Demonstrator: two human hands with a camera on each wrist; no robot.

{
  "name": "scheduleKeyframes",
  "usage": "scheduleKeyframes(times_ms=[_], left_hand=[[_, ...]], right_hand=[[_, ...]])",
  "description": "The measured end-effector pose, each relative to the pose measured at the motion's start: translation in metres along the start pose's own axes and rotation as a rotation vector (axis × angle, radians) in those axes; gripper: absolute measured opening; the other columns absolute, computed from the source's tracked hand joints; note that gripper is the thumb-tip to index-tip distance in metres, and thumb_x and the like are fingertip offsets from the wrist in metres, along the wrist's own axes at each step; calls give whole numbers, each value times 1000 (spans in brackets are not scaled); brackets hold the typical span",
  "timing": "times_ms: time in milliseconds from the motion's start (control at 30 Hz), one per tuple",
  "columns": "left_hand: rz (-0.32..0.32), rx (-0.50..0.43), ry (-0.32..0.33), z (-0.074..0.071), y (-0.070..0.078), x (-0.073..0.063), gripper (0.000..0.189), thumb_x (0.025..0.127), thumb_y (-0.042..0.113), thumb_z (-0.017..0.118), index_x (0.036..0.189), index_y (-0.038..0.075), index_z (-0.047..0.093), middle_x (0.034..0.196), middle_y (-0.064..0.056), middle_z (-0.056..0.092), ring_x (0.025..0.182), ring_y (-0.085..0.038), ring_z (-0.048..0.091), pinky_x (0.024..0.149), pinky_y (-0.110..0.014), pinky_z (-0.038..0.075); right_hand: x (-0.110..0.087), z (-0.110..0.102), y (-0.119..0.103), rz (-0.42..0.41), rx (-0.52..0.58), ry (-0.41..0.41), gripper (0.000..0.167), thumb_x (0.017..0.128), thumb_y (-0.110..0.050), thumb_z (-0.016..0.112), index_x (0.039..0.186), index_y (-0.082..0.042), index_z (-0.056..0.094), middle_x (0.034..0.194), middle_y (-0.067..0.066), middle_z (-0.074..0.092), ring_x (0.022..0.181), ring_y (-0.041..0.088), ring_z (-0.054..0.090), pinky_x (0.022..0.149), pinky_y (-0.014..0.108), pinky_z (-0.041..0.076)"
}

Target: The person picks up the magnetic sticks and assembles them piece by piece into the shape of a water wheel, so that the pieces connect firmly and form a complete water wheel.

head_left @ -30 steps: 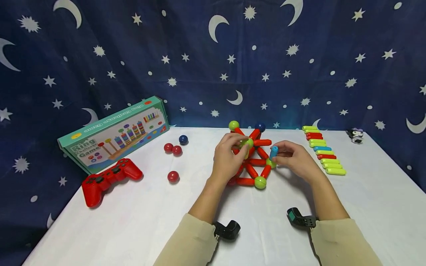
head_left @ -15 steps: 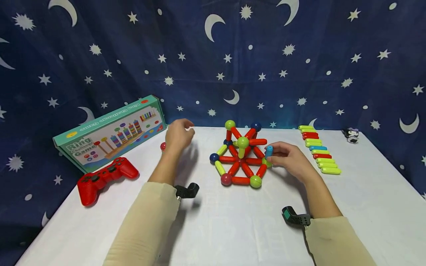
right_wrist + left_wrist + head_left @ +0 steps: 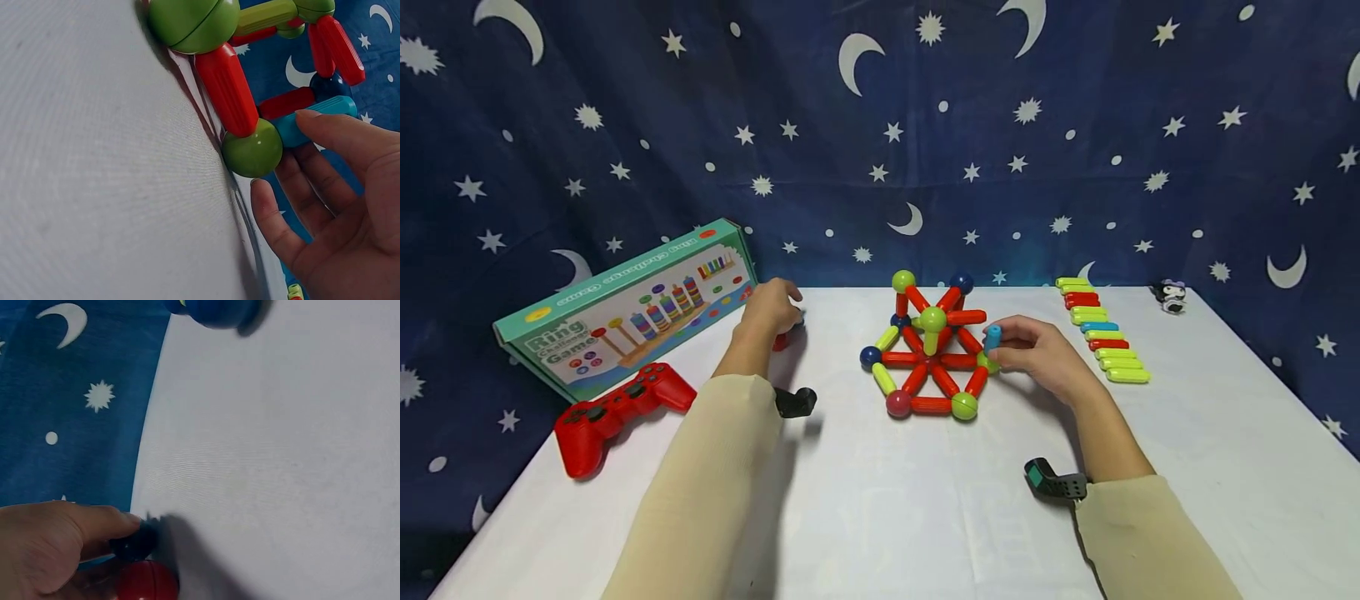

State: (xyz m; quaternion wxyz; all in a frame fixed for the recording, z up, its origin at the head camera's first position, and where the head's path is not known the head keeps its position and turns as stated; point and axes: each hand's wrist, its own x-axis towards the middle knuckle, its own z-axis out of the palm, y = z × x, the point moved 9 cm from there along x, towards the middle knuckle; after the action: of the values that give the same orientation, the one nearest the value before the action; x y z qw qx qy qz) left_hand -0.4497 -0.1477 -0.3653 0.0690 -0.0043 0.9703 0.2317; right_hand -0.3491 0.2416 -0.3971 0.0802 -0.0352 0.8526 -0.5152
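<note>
The right hand (image 3: 1041, 357) pinches a ribbed, upright blue stick (image 3: 328, 112), its end against a smooth green ball (image 3: 252, 149) on the wheel-like toy frame (image 3: 931, 342) at centre. The left hand (image 3: 769, 310) pinches a shiny blue ball (image 3: 136, 544) beside a red ball (image 3: 147, 582). At left, a flat-sided cardboard box (image 3: 632, 310) (contents hidden) rests on the white table (image 3: 887, 508).

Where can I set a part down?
Free: white tablecloth between the beige sleeves, before the multicoloured plastic structure; or right of the coloured plastic rod row. Crowded: left, with the red plastic controller, green cardboard box and left hand; and the structure's right edge, where the right hand holds a blue plastic rod.
</note>
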Motion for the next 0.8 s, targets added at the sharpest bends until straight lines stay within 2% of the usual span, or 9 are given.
scheduleKeyframes(times_ms=[100, 267, 367, 467, 567, 633, 800], left_hand=[[-9, 3, 0, 3, -4, -1, 40, 91, 10, 66, 130, 4, 68, 137, -21, 62, 127, -37, 55, 106, -55, 50], [57, -25, 48, -5, 6, -1, 38, 91, 12, 66, 127, 1, 70, 130, -21, 68, 124, -36, 58, 106, -51, 51], [107, -120, 91, -11, 18, -1, 37, 93, 15, 67, 127, 1, 71, 126, -20, 71, 120, -35, 61, 104, -49, 51], [143, -258, 155, -19, 33, -5, 37, 95, 20, 69, 128, 3, 71, 126, -18, 71, 120, -34, 61, 102, -49, 51], [193, -367, 228, -30, 56, -13, 37, 97, 24, 69, 128, 4, 71, 129, -17, 70, 126, -35, 60, 104, -51, 51], [245, -423, 251, -37, 77, -20, 39, 98, 27, 69, 129, 4, 70, 130, -15, 70, 127, -34, 60, 103, -50, 52], [403, -516, 214, -43, 141, -49, 35, 99, 26, 69, 130, 8, 70, 130, -10, 70, 114, -27, 66, 96, -42, 58]], right_hand=[[2, 2, 0, 2, 1, -3, 52, 93, -24, 77, 139, -7, 59, 128, 15, 66, 111, 24, 64, 91, 26, 57], [2, 1, -1, -1, 13, 0, 52, 93, -24, 77, 139, -6, 59, 127, 16, 67, 109, 23, 65, 90, 28, 58], [2, 0, 1, 7, 37, 3, 53, 93, -23, 77, 139, -5, 58, 125, 14, 67, 107, 20, 65, 90, 28, 59], [1, 1, 3, 10, 64, 2, 52, 93, -21, 77, 139, -4, 58, 124, 12, 67, 106, 18, 66, 89, 28, 59], [1, 1, 4, 6, 78, 2, 50, 93, -20, 77, 138, -4, 59, 124, 12, 67, 104, 17, 67, 89, 28, 59], [1, 0, 4, 7, 82, 7, 49, 93, -19, 76, 136, -4, 59, 123, 12, 67, 103, 16, 67, 89, 28, 59], [1, 1, 1, -13, 96, 6, 49, 94, -17, 76, 137, -1, 59, 123, 14, 67, 102, 16, 67, 88, 29, 60]])
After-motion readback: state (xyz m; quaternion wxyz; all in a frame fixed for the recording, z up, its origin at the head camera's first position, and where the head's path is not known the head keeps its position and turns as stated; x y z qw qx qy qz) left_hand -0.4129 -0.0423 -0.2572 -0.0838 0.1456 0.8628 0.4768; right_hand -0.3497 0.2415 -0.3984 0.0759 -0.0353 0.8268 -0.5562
